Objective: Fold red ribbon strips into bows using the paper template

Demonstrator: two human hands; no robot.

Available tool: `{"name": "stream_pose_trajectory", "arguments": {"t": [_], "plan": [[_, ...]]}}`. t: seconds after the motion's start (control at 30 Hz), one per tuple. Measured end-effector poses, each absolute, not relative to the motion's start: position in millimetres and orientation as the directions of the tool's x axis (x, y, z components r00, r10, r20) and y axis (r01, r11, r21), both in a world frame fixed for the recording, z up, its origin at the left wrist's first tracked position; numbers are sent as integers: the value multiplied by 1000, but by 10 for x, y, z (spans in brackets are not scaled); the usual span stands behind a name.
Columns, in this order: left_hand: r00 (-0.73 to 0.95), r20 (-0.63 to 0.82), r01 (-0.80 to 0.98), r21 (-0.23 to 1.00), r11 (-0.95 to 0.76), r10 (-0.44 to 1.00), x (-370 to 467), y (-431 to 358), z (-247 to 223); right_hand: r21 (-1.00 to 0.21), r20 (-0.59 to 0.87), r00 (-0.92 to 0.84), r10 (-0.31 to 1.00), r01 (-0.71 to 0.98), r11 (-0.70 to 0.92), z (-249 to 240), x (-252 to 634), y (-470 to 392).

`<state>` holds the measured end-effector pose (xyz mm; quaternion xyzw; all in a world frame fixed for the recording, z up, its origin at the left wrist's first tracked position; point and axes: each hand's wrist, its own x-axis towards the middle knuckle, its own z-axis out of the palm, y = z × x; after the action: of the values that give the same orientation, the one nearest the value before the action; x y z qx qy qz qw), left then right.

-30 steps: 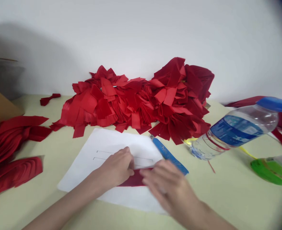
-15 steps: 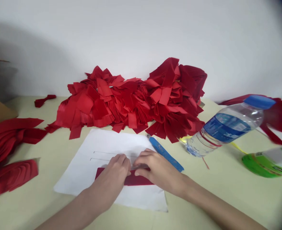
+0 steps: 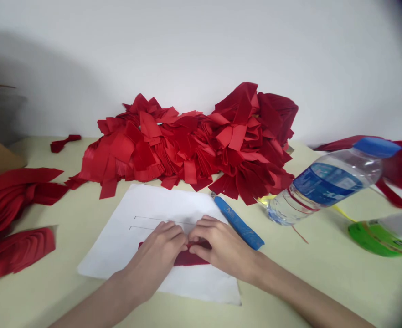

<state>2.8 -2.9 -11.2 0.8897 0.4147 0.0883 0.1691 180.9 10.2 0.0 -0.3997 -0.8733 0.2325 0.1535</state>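
On a white paper sheet (image 3: 108, 241) with thin drawn lines lies a dark red velvet ribbon strip (image 3: 192, 258). My left hand (image 3: 162, 248) is over the strip's left part, its thumb and fingertips pinching the middle. From the right, my right hand (image 3: 218, 241) pinches the strip close beside the left fingertips, fingers curled. A small fold of ribbon rises between the two thumbs. Both hands hide much of the strip and its ends. Just beyond my right hand, a blue utility knife (image 3: 238, 223) rests slantwise, partly on the paper's right edge.
A large heap of red ribbon pieces (image 3: 187, 150) stands against the wall. More red strips (image 3: 12, 200) lie at left, with a small red bow-shaped piece (image 3: 64, 143) behind. To the right are a clear water bottle (image 3: 327, 182) with a blue cap and a green-labelled bottle (image 3: 375, 237).
My fingertips have drawn slightly closer together, and the strip's visible length between and beside my hands has shortened as its middle bunches up. The view has shifted slightly.
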Motion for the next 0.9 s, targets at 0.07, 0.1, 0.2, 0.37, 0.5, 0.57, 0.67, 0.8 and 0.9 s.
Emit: {"name": "stream_pose_trajectory", "arguments": {"t": [0.07,0.1,0.2,0.37,0.5,0.57,0.67,0.8,0.9], "plan": [[644,27,704,370,-606,764,8,-18,-124,-520,78,-643,762,626,581,-19,1811,105],[645,31,702,371,-608,764,0,-10,-127,-518,74,-646,760,626,582,-25,1817,110],[636,50,684,425,-593,770,-26,30,-125,-533,29,-638,769,641,552,-9,1876,150],[575,31,670,557,-491,818,-131,145,-61,-583,-145,-607,781,691,428,122,2096,267],[595,8,653,579,-489,804,-245,259,34,-590,-203,-505,839,747,307,158,2213,324],[629,-46,634,608,-478,776,-291,332,72,-642,-241,-478,845,731,231,135,2222,325],[688,-165,608,663,-437,707,-345,481,90,-738,-343,-499,795,667,100,83,2206,288],[757,-288,576,718,-391,586,-366,722,72,-741,-404,-462,789,671,13,27,2171,177],[781,-340,571,728,-380,523,-333,857,69,-709,-379,-407,831,705,22,12,2143,101]]}}
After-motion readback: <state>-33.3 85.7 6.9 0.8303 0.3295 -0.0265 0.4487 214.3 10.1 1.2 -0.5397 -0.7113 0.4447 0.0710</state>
